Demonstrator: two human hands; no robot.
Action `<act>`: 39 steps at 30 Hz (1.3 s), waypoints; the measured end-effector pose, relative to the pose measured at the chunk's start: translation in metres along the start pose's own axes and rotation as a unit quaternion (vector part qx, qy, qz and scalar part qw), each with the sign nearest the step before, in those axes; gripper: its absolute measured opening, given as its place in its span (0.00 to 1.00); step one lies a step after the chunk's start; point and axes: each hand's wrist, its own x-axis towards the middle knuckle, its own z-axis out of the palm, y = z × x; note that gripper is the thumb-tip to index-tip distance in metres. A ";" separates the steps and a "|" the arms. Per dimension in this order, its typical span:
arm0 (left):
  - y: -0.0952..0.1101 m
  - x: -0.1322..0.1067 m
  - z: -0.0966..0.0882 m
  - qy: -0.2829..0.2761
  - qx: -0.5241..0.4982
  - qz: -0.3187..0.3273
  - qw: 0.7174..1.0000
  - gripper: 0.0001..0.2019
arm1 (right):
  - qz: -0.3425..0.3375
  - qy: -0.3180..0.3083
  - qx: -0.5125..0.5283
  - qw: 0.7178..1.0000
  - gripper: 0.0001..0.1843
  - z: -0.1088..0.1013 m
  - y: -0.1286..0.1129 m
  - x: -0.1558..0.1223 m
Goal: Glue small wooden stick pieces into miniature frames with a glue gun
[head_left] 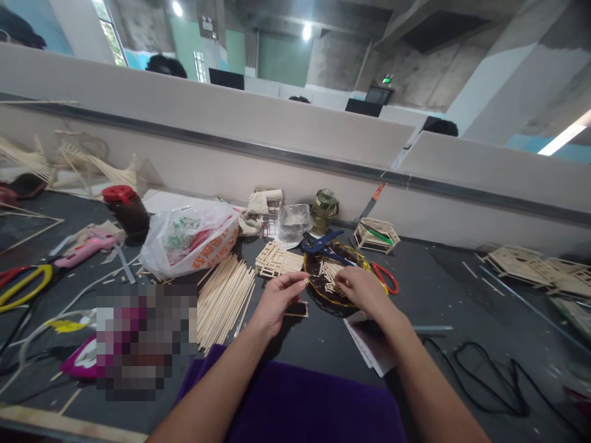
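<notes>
My left hand (277, 299) pinches a short thin wooden stick (301, 279) between thumb and fingertips, just left of a dark round dish with a yellow rim (318, 294). My right hand (362, 289) reaches into that dish, its curled fingers on a heap of short cut sticks (330, 271); what it holds, if anything, is hidden. A small rectangular stick frame (297, 309) lies on the dark table under my left hand. A long bundle of wooden sticks (224, 298) lies to the left.
Blue pliers (323, 242) and red-handled cutters (385, 278) lie by the dish. A small stick model (277, 259), a plastic bag (191, 237), a dark jar with a red lid (125, 209), a pink glue gun (85, 249), stick houses (376, 234) and black cable (489, 375) surround it.
</notes>
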 end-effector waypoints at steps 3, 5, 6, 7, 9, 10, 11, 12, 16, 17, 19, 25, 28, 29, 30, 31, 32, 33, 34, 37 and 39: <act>0.000 0.001 -0.001 0.001 -0.003 -0.001 1.000 0.16 | -0.020 -0.033 -0.040 0.998 0.11 0.004 -0.002 0.018; -0.001 0.001 -0.002 -0.001 -0.005 0.002 1.000 0.16 | -0.029 -0.043 -0.053 0.997 0.11 0.006 -0.003 0.023; -0.001 0.002 -0.002 -0.001 -0.007 0.004 1.000 0.15 | -0.034 -0.047 -0.061 0.996 0.11 0.007 -0.004 0.025; -0.001 0.002 -0.002 -0.002 -0.008 0.005 1.000 0.15 | -0.038 -0.050 -0.069 0.996 0.11 0.007 -0.005 0.026; -0.001 0.001 -0.002 -0.001 -0.012 0.003 1.000 0.15 | -0.043 -0.051 -0.085 0.994 0.12 0.006 -0.008 0.027; 0.000 0.001 -0.002 -0.001 -0.014 0.002 1.000 0.16 | -0.044 -0.050 -0.093 0.993 0.12 0.006 -0.009 0.027; 0.000 0.001 -0.002 -0.002 -0.016 0.001 1.000 0.16 | -0.045 -0.048 -0.100 0.993 0.13 0.006 -0.011 0.027; 0.001 0.001 -0.001 -0.002 -0.018 0.001 1.000 0.16 | -0.045 -0.046 -0.106 0.992 0.13 0.005 -0.013 0.028; 0.001 0.000 -0.001 0.000 -0.014 0.002 1.000 0.16 | -0.049 -0.045 -0.118 0.991 0.11 0.007 -0.016 0.028; 0.000 0.000 -0.001 0.000 -0.012 0.002 1.000 0.16 | -0.050 -0.044 -0.119 0.991 0.11 0.008 -0.015 0.028; -0.001 0.001 -0.001 -0.002 -0.009 0.005 1.000 0.16 | -0.049 -0.042 -0.119 0.991 0.11 0.011 -0.014 0.028; -0.003 0.002 -0.002 -0.003 -0.009 0.010 1.000 0.16 | -0.040 -0.032 -0.100 0.994 0.09 0.015 -0.009 0.027; -0.002 0.002 -0.002 0.000 -0.007 0.008 1.000 0.16 | -0.043 -0.026 -0.085 0.995 0.09 0.017 -0.008 0.026; -0.002 0.002 -0.002 0.001 -0.006 0.007 1.000 0.16 | -0.046 -0.022 -0.080 0.995 0.09 0.017 -0.008 0.026; -0.002 0.002 -0.001 0.002 -0.005 0.006 1.000 0.16 | -0.049 -0.018 -0.074 0.996 0.09 0.018 -0.008 0.026; -0.002 0.002 -0.001 0.003 -0.004 0.005 1.000 0.16 | -0.050 -0.013 -0.068 0.996 0.09 0.018 -0.008 0.026; -0.002 0.002 -0.001 0.002 -0.005 0.005 1.000 0.16 | -0.049 -0.007 -0.060 0.997 0.09 0.017 -0.008 0.026; -0.002 0.002 -0.001 0.002 -0.005 0.005 1.000 0.16 | -0.046 0.000 -0.052 0.998 0.08 0.016 -0.008 0.026; -0.002 0.002 -0.001 0.002 -0.006 0.005 1.000 0.16 | -0.041 0.009 -0.044 0.998 0.08 0.014 -0.008 0.025; -0.001 0.002 -0.002 -0.001 -0.013 0.007 1.000 0.15 | -0.025 0.054 0.002 0.998 0.07 0.006 -0.015 0.016; 0.000 0.002 -0.002 -0.005 -0.018 0.005 1.000 0.15 | -0.030 0.127 0.104 0.986 0.07 0.001 -0.026 0.004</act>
